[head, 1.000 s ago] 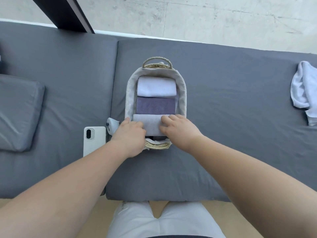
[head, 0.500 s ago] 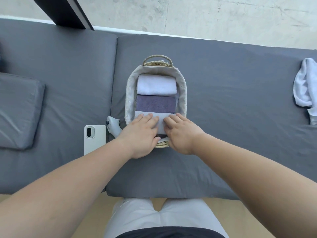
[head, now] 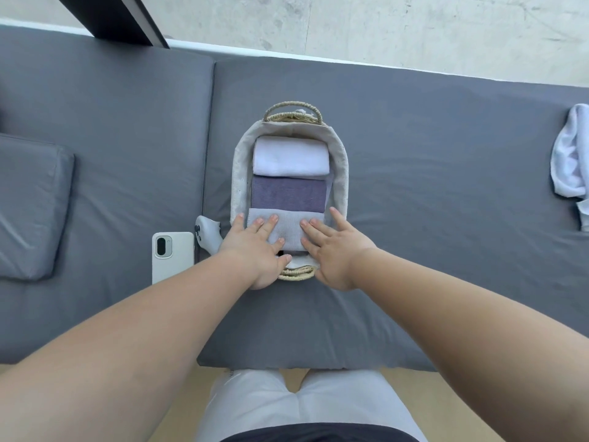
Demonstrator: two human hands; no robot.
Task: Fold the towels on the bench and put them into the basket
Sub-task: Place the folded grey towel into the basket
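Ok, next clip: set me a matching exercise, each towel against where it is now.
Things:
1. white folded towel
2. purple folded towel
3. pale grey folded towel
4. crumpled white towel
Places:
A. pressed under the left hand and right hand
B. far end of the lined woven basket
C. loose on the grey bench cushion, far right
D. middle of the basket
Pairs: 1-B, 2-D, 3-A, 4-C

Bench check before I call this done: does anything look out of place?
Yes. A white towel lies crumpled and unfolded at the bench's far right edge, outside the basket. The three folded towels inside sit neatly in a row.
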